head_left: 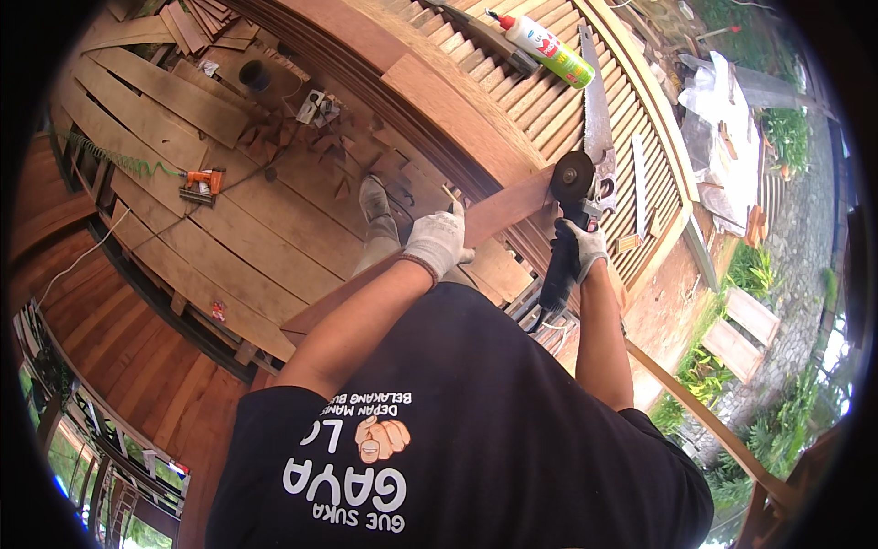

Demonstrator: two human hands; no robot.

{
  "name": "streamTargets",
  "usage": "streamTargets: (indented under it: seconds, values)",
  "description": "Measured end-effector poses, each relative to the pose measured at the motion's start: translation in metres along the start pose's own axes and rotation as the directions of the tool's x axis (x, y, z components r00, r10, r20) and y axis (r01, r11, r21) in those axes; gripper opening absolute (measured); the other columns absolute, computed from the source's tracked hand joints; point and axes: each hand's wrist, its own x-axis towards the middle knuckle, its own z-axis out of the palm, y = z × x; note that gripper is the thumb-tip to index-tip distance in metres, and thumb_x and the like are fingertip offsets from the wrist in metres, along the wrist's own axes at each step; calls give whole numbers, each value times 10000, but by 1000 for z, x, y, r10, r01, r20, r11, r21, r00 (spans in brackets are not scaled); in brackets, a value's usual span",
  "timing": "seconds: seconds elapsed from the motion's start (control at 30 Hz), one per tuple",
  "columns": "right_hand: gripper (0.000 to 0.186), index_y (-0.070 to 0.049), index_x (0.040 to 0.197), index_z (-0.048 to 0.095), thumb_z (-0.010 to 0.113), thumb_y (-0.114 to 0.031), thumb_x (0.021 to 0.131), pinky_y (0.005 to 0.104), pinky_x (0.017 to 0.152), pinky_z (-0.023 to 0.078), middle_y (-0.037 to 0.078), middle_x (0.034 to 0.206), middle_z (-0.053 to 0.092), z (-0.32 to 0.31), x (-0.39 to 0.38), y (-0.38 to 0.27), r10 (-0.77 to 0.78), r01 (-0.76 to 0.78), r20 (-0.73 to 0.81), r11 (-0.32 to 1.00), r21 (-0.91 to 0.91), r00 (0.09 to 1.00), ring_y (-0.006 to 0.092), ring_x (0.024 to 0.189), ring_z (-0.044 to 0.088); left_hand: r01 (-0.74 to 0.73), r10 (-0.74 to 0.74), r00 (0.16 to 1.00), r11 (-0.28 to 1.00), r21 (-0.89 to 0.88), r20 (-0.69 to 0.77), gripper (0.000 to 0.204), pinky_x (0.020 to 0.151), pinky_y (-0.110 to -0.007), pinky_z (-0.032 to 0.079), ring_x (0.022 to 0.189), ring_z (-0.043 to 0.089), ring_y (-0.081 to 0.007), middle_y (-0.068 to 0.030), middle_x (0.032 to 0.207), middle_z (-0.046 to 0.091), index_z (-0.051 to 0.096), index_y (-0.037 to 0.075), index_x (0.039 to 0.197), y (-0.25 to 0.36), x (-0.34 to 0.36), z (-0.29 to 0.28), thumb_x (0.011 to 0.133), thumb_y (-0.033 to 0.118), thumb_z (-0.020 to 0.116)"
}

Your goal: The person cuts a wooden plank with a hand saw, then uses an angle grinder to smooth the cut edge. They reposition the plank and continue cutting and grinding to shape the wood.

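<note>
We're trimming, it seems: left hand (439, 240) gripping the board (508, 210) in its fingers, right hand (592, 245) curled round the grinder (559, 274), disc (572, 176) beyond those fingers by the board's end; steadiness needed next.

A reddish plank floor (137, 339) lies left, a daylit stone path (797, 306) and plants (752, 268) right

Board (512, 203) pt. hidden by L grip (439, 242), saw (596, 119) pt. by grinder (557, 273)
</note>
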Motion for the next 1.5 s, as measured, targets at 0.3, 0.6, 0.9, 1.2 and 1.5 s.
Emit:
streamTargets:
  seconds: [0.3,0.6,0.9,1.2,1.5]
  values:
    - [240,-48,964,670,842,-139,823,387,524,577,80,764,673,4,1,-11,-20,20,-6,1000,-11,1000,268,596,690,14,-15,999,1000,22,52,896,943,-415,568,1115,711,-326,-208,1172,718,405,-38,1404,1,-1,-6,817,516,793]
    - [251,-34,993,666,835,-122,831,409,538,581,89,785,681,-3,6,-3,-4,4,0,1000,3,1000,281,607,688,10,-12,998,1000,27,58,937,955,-405,562,1132,704,-313,-207,1197,711,383,-47,1445,0,2,-2,823,523,789]
    - [310,-48,1058,647,842,-87,820,424,544,574,112,815,692,-10,-7,19,3,-3,-10,999,-36,1000,295,602,683,8,-9,999,1000,26,32,908,955,-404,561,1138,702,-311,-198,1196,713,407,-31,1410,1,-2,-3,811,525,801]
    - [321,-49,1057,649,850,-76,807,412,534,572,115,804,687,-7,-31,26,50,-52,-30,996,-74,998,279,600,684,12,-12,999,1000,8,46,898,945,-405,565,1129,706,-320,-200,1189,715,406,-30,1404,1,-2,-7,809,514,800]
    - [324,-57,1045,662,859,-101,792,366,515,571,88,776,683,-7,-48,38,26,-30,-44,994,-102,999,230,587,684,22,-22,1000,1000,6,3,842,942,-413,564,1121,707,-329,-209,1175,718,442,-9,1327,0,-3,-3,788,518,816]
